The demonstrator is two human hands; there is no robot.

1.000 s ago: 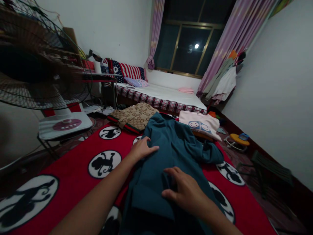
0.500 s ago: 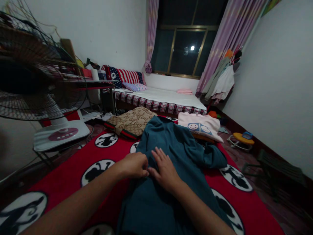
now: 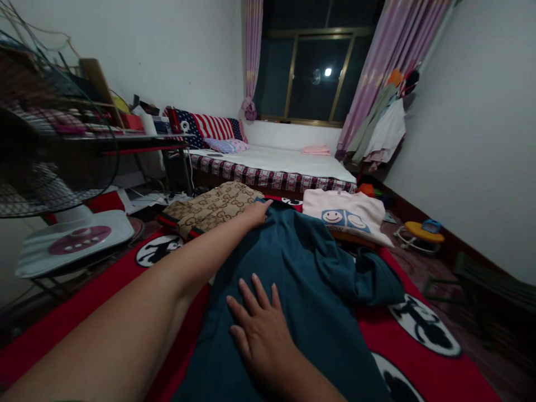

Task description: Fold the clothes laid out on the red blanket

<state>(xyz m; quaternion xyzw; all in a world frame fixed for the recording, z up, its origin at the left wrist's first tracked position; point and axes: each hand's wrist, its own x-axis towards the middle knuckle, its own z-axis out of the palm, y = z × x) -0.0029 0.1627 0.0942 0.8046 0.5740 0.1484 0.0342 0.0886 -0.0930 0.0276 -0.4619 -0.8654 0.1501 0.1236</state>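
Note:
A dark teal shirt (image 3: 293, 262) lies spread lengthwise over a red blanket (image 3: 379, 324) with white round patches. Its right sleeve is bunched up at the side. My left hand (image 3: 256, 214) reaches to the shirt's far left corner, its fingers closed on the cloth there; part of the grip is hidden. Lower down, my right hand (image 3: 263, 329) rests flat on the shirt with fingers spread. A tan patterned garment (image 3: 213, 206) lies folded beyond my left forearm. To the far right sits a folded pale pink top (image 3: 343, 215) with smiley faces.
At the left stands a fan (image 3: 62, 184) on a white base, in front of a cluttered desk (image 3: 138, 137). A bed (image 3: 276, 164) lies below the window. Clothes (image 3: 385, 134) hang at the right, above a small yellow stool (image 3: 421, 237) and a dark chair (image 3: 481, 285).
My left hand has moved forward from the shirt's middle to its far left corner. My right hand has slid back toward me and spread its fingers. The view has shifted slightly.

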